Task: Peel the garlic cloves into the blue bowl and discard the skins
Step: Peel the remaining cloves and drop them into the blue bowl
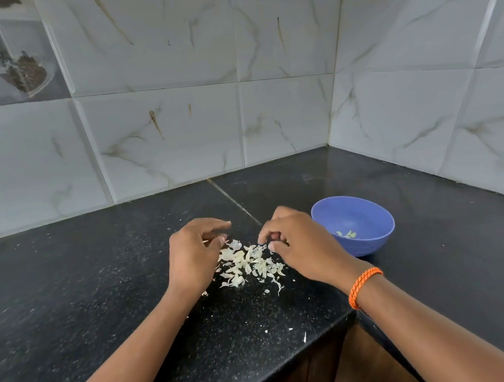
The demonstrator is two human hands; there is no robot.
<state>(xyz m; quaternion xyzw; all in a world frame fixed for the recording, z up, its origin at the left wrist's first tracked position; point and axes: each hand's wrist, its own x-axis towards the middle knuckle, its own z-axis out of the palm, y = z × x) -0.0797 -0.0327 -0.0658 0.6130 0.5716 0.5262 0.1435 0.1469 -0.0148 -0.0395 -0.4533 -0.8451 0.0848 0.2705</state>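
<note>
On the black worktop (107,295), my left hand (194,256) and right hand (298,247), fingers curled, flank a pile of garlic skins (248,264); whether either pinches anything, I cannot tell. Beyond my right hand, the blue bowl (368,241) holds peeled cloves (346,234).

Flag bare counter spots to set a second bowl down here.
Free: the dark counter left of the left hand, and the back corner behind the blue bowl up to the tiled wall. Crowded: between both hands, where the garlic skins lie, and the right hand beside the bowl.
</note>
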